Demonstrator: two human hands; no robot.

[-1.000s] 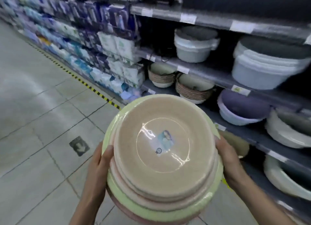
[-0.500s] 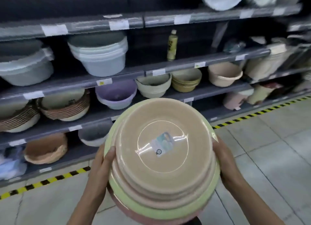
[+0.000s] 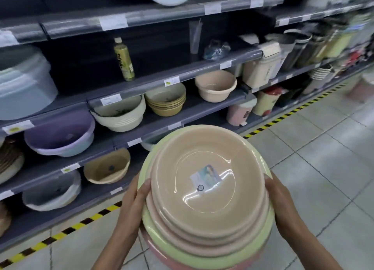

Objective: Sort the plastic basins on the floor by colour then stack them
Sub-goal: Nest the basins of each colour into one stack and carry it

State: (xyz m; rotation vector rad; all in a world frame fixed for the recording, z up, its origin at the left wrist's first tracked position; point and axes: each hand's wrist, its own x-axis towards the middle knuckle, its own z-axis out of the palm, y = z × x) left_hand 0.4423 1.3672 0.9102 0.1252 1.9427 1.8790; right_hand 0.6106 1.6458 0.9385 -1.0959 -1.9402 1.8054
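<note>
I carry a nested stack of plastic basins [image 3: 206,190] at waist height. The top basin is beige with a paper label in its bottom. Pinkish rims show under it, then a pale green basin [image 3: 202,255], then a pink one at the very bottom. My left hand [image 3: 134,201] grips the stack's left rim, thumb over the edge. My right hand [image 3: 280,203] holds the right rim the same way. No basins are visible on the floor.
Grey store shelves [image 3: 182,81] run along the left and back, stocked with a purple basin [image 3: 60,134], cream and tan basins [image 3: 166,101], bins and a bottle [image 3: 124,59]. A yellow-black striped line [image 3: 283,118] edges the tiled floor [image 3: 323,158] on the right.
The view has swung to the right along the shelving, and the aisle floor now shows on the right. The stack stays held between both hands in the same grip.
</note>
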